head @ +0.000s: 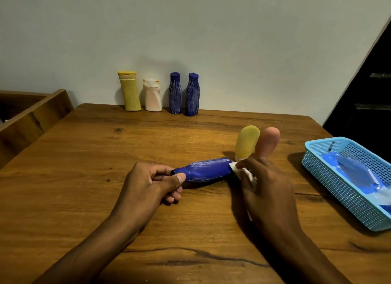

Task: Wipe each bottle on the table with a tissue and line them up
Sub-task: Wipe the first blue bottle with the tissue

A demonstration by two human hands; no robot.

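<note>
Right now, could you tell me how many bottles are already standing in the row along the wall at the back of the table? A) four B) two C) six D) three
A: the row holds a yellow bottle, a pale pink bottle and two dark blue bottles, all upright, while the left hand holds a third blue bottle lying sideways.

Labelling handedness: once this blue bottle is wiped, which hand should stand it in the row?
Left hand, probably: it already grips the blue bottle at the neck. The right hand holds the tissue.
</note>
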